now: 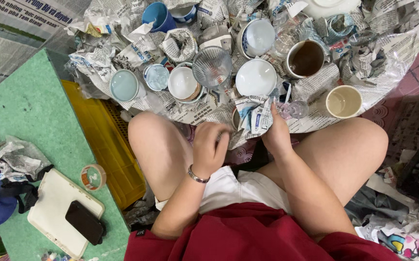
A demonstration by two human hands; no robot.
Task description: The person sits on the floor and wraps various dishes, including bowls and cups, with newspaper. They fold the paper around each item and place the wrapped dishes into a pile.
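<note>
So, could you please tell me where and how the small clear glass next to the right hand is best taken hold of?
The small clear glass appears to lie tilted on the newspaper, its pinkish end toward the right hand. Probably best to grip it across its round body, coming from above and from the hand's side. The cream mug stands apart on its far side, leaving room for fingers.

My one view: head camera, facing straight down, close over my lap and the cups (255, 77) ahead.
</note>
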